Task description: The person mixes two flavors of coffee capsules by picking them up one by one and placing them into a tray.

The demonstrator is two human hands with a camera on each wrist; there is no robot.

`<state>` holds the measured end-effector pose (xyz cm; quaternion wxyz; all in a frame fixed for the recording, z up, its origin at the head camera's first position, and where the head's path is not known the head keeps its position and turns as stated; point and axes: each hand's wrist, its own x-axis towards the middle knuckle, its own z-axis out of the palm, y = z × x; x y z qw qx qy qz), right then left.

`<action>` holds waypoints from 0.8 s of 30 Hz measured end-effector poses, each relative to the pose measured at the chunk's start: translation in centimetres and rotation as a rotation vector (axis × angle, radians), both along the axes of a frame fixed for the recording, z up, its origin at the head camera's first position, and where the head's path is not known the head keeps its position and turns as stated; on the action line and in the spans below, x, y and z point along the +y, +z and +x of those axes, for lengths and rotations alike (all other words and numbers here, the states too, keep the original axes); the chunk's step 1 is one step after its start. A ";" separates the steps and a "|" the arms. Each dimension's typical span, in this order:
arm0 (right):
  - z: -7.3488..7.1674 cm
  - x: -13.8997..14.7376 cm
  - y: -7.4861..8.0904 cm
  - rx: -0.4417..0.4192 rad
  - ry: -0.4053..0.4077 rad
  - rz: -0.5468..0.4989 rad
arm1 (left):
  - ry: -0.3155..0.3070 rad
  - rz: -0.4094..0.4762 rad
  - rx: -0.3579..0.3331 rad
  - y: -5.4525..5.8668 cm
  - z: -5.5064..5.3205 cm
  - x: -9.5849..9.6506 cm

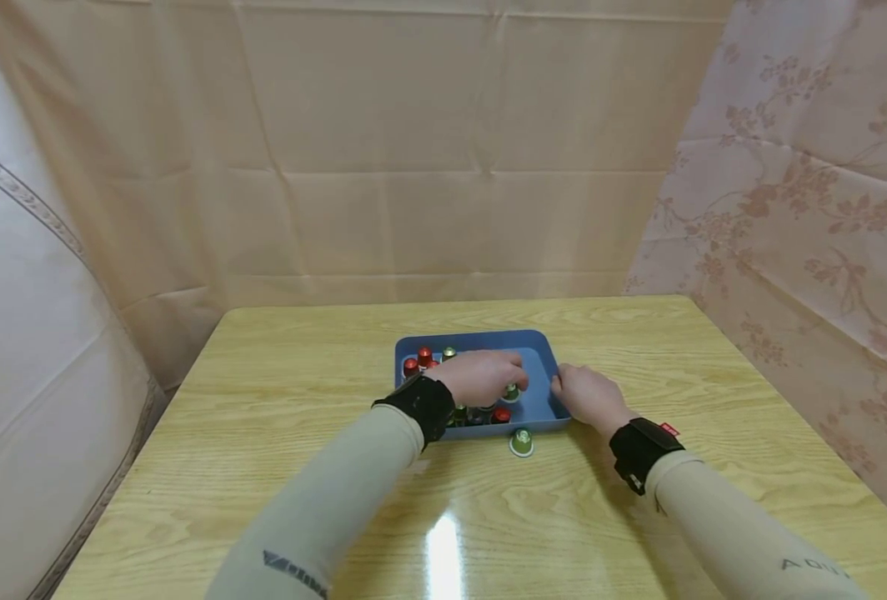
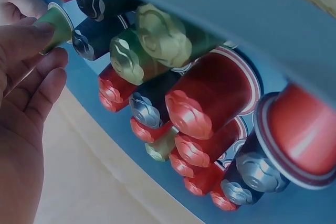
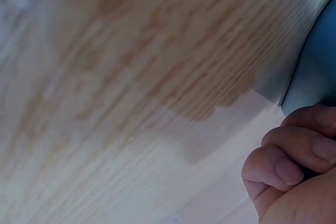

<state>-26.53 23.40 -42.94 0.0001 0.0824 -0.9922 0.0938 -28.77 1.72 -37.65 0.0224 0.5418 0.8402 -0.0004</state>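
Note:
A blue tray [image 1: 539, 367] holds several coffee capsules in red, green and dark colours, mostly in its left part. Over the tray, my left hand [image 1: 484, 377] pinches a green coffee capsule [image 2: 58, 29] between thumb and fingers. That capsule is near the tray floor; whether it touches cannot be told. At the tray's right side my right hand [image 1: 592, 395] grips the rim, with its fingers curled against the outside in the right wrist view. My left hand and wrist hide part of the capsules in the head view.
Another green capsule [image 1: 522, 442] stands on the wooden table [image 1: 301, 400], just outside the tray's front wall. A beige cloth [image 1: 443, 167] hangs behind the table, and a flowered cloth [image 1: 804, 208] hangs to the right.

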 end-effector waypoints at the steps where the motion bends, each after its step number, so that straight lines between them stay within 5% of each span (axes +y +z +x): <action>1: 0.0 0.0 0.0 0.000 -0.002 -0.001 | -0.001 -0.002 0.004 -0.1 0.0 0.0; 12: -0.2 0.2 -0.2 -0.009 -0.005 -0.008 | -0.009 -0.026 0.000 -0.1 0.0 -0.6; 19: -0.1 0.1 0.0 -0.030 -0.021 -0.008 | -0.098 -0.008 -0.015 0.2 0.8 -0.8; 24: 0.1 0.1 0.1 -0.005 -0.007 -0.014 | -0.182 -0.007 0.049 0.5 1.8 -0.5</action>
